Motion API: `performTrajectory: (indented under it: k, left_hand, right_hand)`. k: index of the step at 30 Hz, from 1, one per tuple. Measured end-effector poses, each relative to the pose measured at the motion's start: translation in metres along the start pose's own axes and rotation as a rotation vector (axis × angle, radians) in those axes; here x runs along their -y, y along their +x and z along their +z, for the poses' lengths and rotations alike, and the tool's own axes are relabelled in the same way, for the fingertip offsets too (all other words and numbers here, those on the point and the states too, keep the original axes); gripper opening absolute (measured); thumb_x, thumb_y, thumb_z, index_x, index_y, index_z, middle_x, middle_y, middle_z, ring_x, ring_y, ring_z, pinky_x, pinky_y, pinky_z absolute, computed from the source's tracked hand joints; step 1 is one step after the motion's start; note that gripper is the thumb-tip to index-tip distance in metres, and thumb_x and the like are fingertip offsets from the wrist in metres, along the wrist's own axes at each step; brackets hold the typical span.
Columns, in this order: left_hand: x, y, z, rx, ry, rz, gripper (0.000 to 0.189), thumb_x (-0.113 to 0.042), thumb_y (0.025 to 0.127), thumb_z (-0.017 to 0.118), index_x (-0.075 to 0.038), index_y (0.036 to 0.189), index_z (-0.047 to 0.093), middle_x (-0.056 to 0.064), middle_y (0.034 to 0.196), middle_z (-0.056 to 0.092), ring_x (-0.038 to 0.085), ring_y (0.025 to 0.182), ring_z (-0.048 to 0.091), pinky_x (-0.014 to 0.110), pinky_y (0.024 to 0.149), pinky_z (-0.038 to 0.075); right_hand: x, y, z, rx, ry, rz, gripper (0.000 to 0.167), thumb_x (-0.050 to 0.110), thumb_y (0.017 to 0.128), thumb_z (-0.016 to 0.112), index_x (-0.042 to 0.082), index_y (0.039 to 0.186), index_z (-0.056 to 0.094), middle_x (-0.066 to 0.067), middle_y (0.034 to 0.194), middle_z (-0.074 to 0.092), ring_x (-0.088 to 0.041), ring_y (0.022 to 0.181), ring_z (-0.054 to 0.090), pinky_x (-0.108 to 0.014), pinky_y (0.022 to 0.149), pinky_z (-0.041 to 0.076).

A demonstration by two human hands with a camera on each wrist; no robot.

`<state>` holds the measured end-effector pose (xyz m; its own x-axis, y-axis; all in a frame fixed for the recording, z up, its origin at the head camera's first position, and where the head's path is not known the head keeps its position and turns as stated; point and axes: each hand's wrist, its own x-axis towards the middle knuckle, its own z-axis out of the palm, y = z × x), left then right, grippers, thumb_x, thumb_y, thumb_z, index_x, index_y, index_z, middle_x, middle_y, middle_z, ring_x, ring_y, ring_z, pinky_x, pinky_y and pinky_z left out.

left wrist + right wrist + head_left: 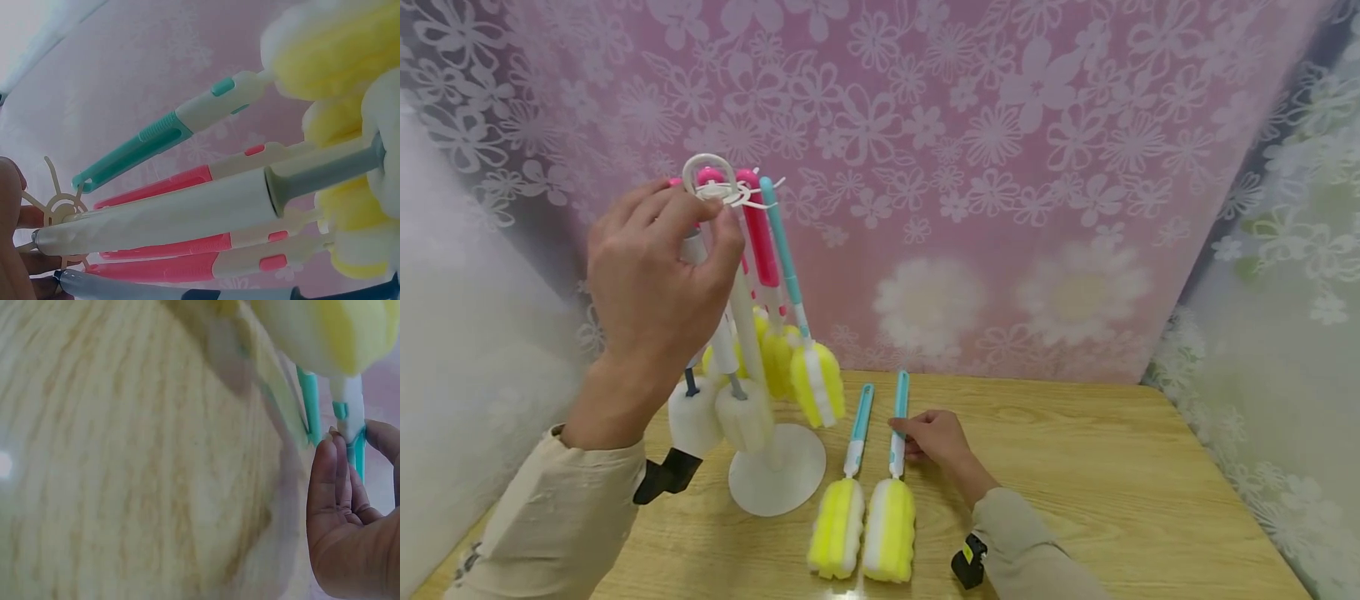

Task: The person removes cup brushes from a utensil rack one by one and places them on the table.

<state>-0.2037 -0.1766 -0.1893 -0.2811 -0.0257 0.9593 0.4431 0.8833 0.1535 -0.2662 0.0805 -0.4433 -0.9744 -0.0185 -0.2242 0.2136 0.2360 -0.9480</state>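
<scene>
My left hand (658, 275) grips the top of a white brush stand (777, 483), thumb and forefinger by its hooked hub. From its hooks hang a teal-handled sponge brush (134, 150), several pink-handled brushes (762, 242) and two white-headed brushes (743, 417) with pale handles. Those pale handles' ends lie close to the left fingers; exact contact is partly hidden. My right hand (940, 442) pinches the teal and white handle of a yellow-and-white sponge brush (890, 533) between thumb and fingers. A matching sponge brush (837, 529) lies just left of it on the table.
The wooden table (1075, 500) runs up to a pink flowered curtain (940, 167) at the back. Pale flowered cloth (1300, 333) hangs at the right side, with more pale cloth at the left.
</scene>
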Motion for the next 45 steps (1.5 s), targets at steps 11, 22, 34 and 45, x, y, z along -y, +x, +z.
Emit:
performTrajectory:
  k: [11, 22, 34, 45]
  left_hand:
    - [-0.001, 0.0, 0.002, 0.015, -0.005, -0.034, 0.037, -0.032, 0.09, 0.051, -0.001, 0.092, 0.071, 0.015, 0.101, 0.07, 0.03, 0.113, 0.057, 0.049, 0.096, 0.039]
    - [-0.001, -0.001, 0.0, 0.018, -0.011, -0.059, 0.036, -0.031, 0.09, 0.051, 0.0, 0.092, 0.071, 0.015, 0.101, 0.07, 0.029, 0.115, 0.056, 0.049, 0.098, 0.038]
    - [-0.005, -0.001, -0.001, 0.027, -0.022, -0.077, 0.035, -0.03, 0.089, 0.051, -0.002, 0.091, 0.072, 0.014, 0.097, 0.07, 0.029, 0.116, 0.055, 0.05, 0.098, 0.036]
    - [-0.01, 0.002, -0.006, 0.051, 0.054, -0.124, 0.032, -0.028, 0.089, 0.051, -0.006, 0.093, 0.074, 0.013, 0.105, 0.068, 0.032, 0.113, 0.055, 0.051, 0.097, 0.034]
  right_hand:
    - [-0.007, 0.004, 0.006, 0.024, -0.091, -0.033, 0.028, 0.026, 0.081, 0.076, -0.001, 0.083, 0.068, -0.008, 0.064, 0.065, -0.016, 0.054, 0.063, -0.03, 0.054, 0.055]
    - [-0.009, 0.003, 0.012, 0.037, -0.213, -0.108, 0.026, 0.026, 0.082, 0.074, 0.001, 0.076, 0.069, -0.008, 0.06, 0.065, -0.018, 0.052, 0.064, -0.031, 0.053, 0.054]
    - [-0.012, 0.002, 0.011, 0.023, -0.284, -0.129, 0.028, 0.029, 0.083, 0.074, 0.003, 0.075, 0.069, -0.006, 0.058, 0.063, -0.015, 0.05, 0.061, -0.03, 0.051, 0.052]
    - [-0.005, 0.0, 0.004, 0.079, -0.228, -0.09, 0.028, 0.024, 0.09, 0.066, -0.003, 0.093, 0.061, -0.011, 0.073, 0.065, -0.019, 0.061, 0.065, -0.032, 0.058, 0.056]
